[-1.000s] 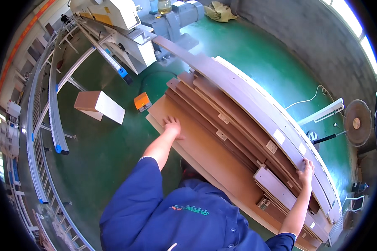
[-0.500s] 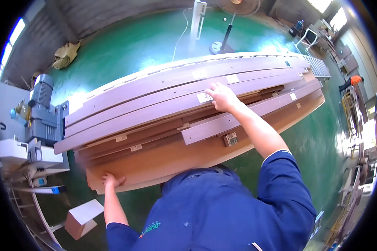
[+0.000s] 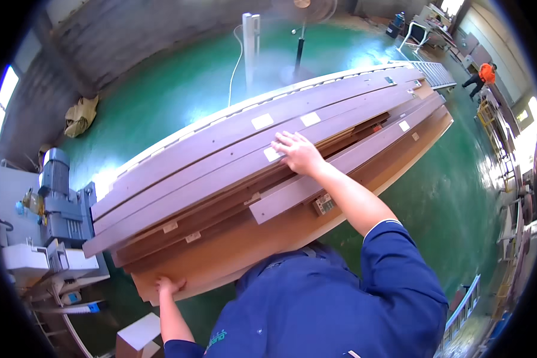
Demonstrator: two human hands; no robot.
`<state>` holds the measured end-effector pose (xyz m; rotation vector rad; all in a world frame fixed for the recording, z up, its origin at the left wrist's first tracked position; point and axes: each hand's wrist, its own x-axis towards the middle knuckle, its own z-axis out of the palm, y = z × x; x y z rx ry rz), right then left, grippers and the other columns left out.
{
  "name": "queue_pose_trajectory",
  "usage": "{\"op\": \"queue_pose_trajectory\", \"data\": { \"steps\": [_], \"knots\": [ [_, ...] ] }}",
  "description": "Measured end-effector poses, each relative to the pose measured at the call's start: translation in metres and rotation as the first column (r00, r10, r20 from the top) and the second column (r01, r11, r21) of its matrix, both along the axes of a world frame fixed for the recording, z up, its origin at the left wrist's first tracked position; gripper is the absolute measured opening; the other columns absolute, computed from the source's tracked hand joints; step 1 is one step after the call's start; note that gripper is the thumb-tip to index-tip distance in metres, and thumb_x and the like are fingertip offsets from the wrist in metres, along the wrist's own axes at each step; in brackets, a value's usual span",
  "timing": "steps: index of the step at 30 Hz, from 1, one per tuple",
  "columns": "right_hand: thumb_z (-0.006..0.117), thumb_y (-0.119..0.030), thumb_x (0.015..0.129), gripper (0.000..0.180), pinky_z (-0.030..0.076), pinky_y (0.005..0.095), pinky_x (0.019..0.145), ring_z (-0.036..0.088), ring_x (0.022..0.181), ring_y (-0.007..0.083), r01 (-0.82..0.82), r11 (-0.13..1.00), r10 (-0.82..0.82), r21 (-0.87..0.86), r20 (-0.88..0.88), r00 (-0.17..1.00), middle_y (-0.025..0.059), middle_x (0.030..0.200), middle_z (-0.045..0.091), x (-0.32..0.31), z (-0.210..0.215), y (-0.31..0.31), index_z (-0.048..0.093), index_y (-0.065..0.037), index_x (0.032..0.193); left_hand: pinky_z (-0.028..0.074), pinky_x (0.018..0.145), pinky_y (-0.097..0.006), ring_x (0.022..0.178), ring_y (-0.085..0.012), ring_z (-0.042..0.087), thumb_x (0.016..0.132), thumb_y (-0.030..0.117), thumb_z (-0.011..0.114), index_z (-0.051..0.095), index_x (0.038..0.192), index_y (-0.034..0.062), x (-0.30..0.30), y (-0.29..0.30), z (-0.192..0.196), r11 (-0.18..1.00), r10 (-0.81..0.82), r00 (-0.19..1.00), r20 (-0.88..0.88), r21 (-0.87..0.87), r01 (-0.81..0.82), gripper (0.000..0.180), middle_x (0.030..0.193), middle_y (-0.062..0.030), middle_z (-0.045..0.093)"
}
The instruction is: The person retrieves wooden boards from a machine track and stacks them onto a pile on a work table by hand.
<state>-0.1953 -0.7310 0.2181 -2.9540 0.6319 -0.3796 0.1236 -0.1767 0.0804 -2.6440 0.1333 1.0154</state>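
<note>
A stack of long pinkish-grey boards (image 3: 185, 170) lies across in front of me on a brown cardboard sheet (image 3: 227, 256). My right hand (image 3: 299, 154) rests on the front long board with its fingers spread, beside a white label (image 3: 272, 154). Nearer to me, a separate narrow board (image 3: 280, 201) lies with its left end below my right wrist. Brown strips (image 3: 215, 212) show in the gap between the boards. My left hand (image 3: 170, 285) lies on the cardboard near its front left corner, thumb stretched out, holding nothing.
A grey motor (image 3: 56, 173) on a machine stands close to the boards' left end. A roller conveyor (image 3: 437, 76) lies beyond their right end. An open box (image 3: 140, 334) sits at lower left. A person in orange (image 3: 486, 74) bends at far right; a white post (image 3: 248, 51) stands behind.
The view has turned, so the boards slant more, up to the right. Both hands stay on the same surfaces. The distant person in orange now shows more fully.
</note>
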Motion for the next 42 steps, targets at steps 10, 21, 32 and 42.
{"op": "queue_pose_trajectory", "data": {
  "steps": [10,21,32,42],
  "knots": [
    [0.058,-0.002,0.076,0.05,0.035,0.0439,0.108,0.045,0.128,0.0364,0.14,0.986,-0.125,-0.094,0.152,0.98,0.0186,0.134,0.053,-0.047,-0.016,-0.03,0.061,-0.01,0.125,0.029,0.11,-0.051,0.136,-0.042,0.033,0.057,0.079,0.068,0.043,0.138,-0.0047,-0.005,-0.032,0.031,0.979,-0.202,0.979,0.0,0.024,0.202,0.119,0.146,-0.0291,0.034],
    [0.067,-0.023,0.086,0.058,0.026,0.0464,0.112,0.032,0.137,0.0365,0.11,0.994,-0.11,-0.015,-0.006,0.994,0.0159,0.148,0.038,0.0,-0.022,0.014,0.046,-0.012,0.139,0.022,0.106,-0.069,0.141,-0.0491,0.013,0.064,0.08,0.062,0.009,0.149,-0.0058,0.001,-0.001,0.013,0.972,-0.164,0.986,-0.044,0.163,0.169,0.132,0.154,-0.0279,0.011],
    [0.063,-0.03,0.087,0.056,0.025,0.0456,0.112,0.035,0.135,0.0348,0.172,0.984,-0.175,0.055,0.055,0.983,0.0171,0.144,0.041,0.03,-0.008,-0.041,0.047,-0.01,0.137,0.024,0.106,-0.068,0.14,-0.0506,0.009,0.062,0.081,0.063,0.007,0.149,-0.0062,0.001,-0.019,0.039,0.969,-0.187,0.972,-0.14,0.134,0.206,0.135,0.154,-0.0277,0.008],
    [0.048,-0.047,0.093,0.063,0.018,0.0433,0.115,0.032,0.138,0.0314,0.141,0.988,-0.136,0.059,-0.082,0.987,0.0171,0.145,0.04,0.167,-0.028,-0.01,0.042,-0.006,0.14,0.024,0.106,-0.068,0.139,-0.0511,0.013,0.063,0.082,0.061,0.005,0.15,-0.0043,0.005,-0.021,0.037,0.953,-0.231,0.964,-0.134,0.168,0.252,0.135,0.155,-0.0257,0.008]
  ]
}}
